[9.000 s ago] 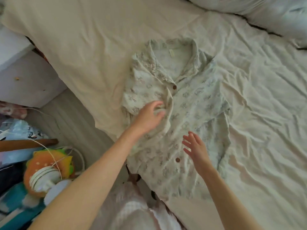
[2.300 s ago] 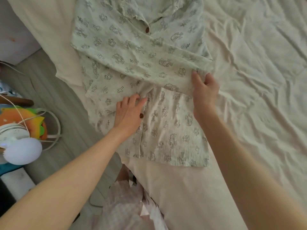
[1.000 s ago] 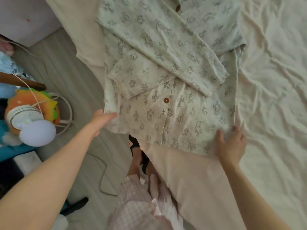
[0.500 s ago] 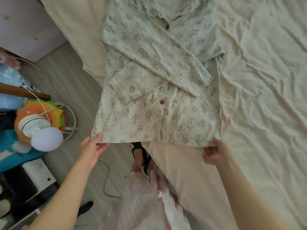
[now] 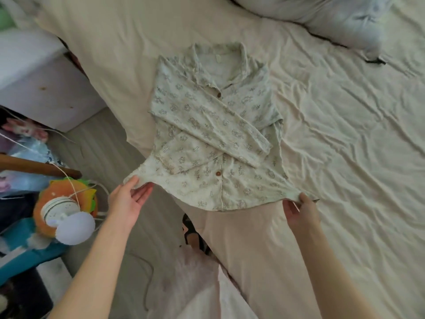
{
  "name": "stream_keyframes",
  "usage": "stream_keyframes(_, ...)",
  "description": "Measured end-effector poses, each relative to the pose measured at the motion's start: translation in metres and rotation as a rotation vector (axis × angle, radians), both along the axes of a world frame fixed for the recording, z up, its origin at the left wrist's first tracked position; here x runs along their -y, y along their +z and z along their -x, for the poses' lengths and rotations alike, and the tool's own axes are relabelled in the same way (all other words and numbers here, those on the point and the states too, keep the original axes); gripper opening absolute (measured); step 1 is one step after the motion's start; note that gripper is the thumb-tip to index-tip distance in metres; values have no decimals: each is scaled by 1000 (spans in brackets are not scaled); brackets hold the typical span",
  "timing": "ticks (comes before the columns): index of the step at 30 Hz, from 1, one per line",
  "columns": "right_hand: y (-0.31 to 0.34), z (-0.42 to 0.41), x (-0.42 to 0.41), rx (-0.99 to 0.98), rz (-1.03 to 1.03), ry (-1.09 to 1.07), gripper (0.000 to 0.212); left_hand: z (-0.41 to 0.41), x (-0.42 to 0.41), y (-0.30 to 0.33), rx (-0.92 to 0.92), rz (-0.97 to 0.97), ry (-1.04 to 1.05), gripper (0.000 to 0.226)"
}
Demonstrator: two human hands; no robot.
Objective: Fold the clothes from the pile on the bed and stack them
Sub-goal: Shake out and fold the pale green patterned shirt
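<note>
A pale green printed pyjama shirt (image 5: 213,125) with brown buttons lies collar-up on the cream bed sheet (image 5: 345,157). Both sleeves are folded across its front. My left hand (image 5: 130,203) pinches the shirt's bottom left corner, which is lifted and stretched out past the bed's edge. My right hand (image 5: 299,211) pinches the bottom right corner at the hem. The hem is pulled taut between the two hands. No pile of other clothes shows in this view.
A grey-white pillow (image 5: 333,17) lies at the bed's far right. Left of the bed stand a white cabinet (image 5: 41,84), a small fan on an orange toy (image 5: 66,212) with cords, and a blue box (image 5: 27,252). My feet (image 5: 193,233) stand at the bed's edge.
Both hands went from the shirt's middle down to its bottom corners and took hold of them. The hem has since been lifted and stretched sideways, and the view has pulled back.
</note>
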State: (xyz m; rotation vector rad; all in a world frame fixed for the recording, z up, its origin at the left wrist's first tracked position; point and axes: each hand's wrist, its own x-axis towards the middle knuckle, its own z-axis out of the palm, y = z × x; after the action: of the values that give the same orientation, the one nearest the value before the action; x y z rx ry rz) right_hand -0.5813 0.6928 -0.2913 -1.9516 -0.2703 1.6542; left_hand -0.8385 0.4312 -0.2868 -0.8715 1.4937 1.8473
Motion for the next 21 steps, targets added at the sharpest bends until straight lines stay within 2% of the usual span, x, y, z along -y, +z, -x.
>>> stream_keyframes(3,19,24,-28,-30,-54,-5,15,29,-26,17,-47,-61,15,21)
stream_keyframes(6,32,60,-67,-29,-149,133,18,62,-56,31,-122,-61,6,9)
stream_keyframes(9,36,105,-112,-144,-159,44,3,104,-91,41,-160,-91,29,3)
stream_keyframes(11,38,140,-141,-181,-192,53,13,137,-116,41,-158,-101,33,7)
stream_keyframes(14,36,190,-183,-233,-230,68,5,188,-154,35,-139,-98,31,8)
stream_keyframes(18,24,260,-247,-265,-271,106,17,252,-206,23,-143,-107,14,23)
stream_keyframes(21,14,306,-287,-276,-287,170,12,293,-240,17,-155,-106,7,5)
